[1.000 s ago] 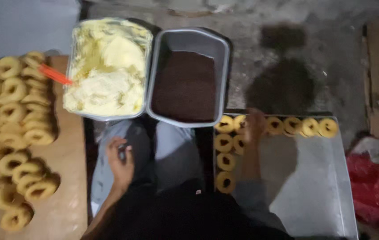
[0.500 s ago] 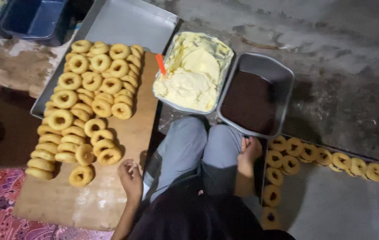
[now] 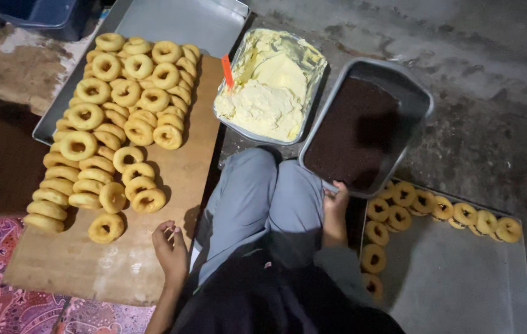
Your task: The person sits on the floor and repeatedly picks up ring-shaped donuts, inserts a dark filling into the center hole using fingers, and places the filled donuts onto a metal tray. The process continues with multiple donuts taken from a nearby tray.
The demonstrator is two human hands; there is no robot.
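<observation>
Left hand (image 3: 171, 250) rests at the edge of the brown wooden board (image 3: 115, 266), fingers pinched on a thin pale stick (image 3: 171, 233), near plain ring doughnuts (image 3: 106, 227). Right hand (image 3: 336, 201) grips the rim of the grey metal pan of dark chocolate sprinkles (image 3: 362, 133).

we see a rough grey concrete floor (image 3: 480, 74) carrying a brown wooden board (image 3: 121, 260) heaped with plain ring doughnuts (image 3: 109, 136), a grey metal tray (image 3: 195, 21) behind it, a metal pan of pale yellow cream (image 3: 269, 86), a grey pan of dark brown sprinkles (image 3: 356, 136), and a flat metal sheet (image 3: 461, 278) lined with filled doughnuts (image 3: 437, 207).
</observation>
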